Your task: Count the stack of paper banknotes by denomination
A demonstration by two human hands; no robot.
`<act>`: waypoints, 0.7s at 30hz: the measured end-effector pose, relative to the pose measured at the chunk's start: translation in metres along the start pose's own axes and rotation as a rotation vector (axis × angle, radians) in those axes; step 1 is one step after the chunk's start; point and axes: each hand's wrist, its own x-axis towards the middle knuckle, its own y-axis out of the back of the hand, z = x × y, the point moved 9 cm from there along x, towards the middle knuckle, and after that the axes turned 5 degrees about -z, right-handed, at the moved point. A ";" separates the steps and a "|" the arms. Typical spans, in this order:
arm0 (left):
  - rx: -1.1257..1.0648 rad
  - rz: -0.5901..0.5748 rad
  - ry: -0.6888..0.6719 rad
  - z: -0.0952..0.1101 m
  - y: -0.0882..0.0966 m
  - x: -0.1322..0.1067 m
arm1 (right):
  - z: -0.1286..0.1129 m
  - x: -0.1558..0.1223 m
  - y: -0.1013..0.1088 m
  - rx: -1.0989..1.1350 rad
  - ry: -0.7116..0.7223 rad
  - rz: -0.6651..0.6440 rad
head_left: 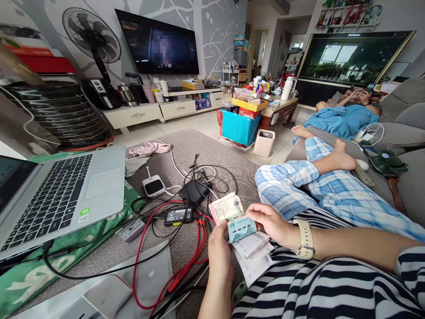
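Note:
My left hand (220,248) is closed around a small stack of banknotes (229,207), pinkish and pale ones that fan out above the thumb. A blue-green banknote (241,228) curls across the front of the stack. Its right edge is pinched between the thumb and fingers of my right hand (270,221). Just below the hands, several white printed paper slips (255,253) lie overlapping on the striped clothing at my lap. A pale watch (305,239) is on my right wrist.
A laptop (102,181) sits at left on a green cloth. Tangled cables, a black power adapter (178,215) and a white device (153,185) lie on the grey couch. Crossed legs in plaid trousers (288,181) are in front. Another person lies under a blue blanket (341,119).

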 end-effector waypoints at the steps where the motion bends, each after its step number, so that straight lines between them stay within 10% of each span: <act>1: -0.003 0.003 0.006 -0.001 0.001 0.000 | 0.000 0.000 0.000 0.004 -0.001 0.000; 21: -0.082 0.030 0.027 0.001 -0.002 -0.004 | 0.014 0.004 0.007 0.095 -0.038 0.068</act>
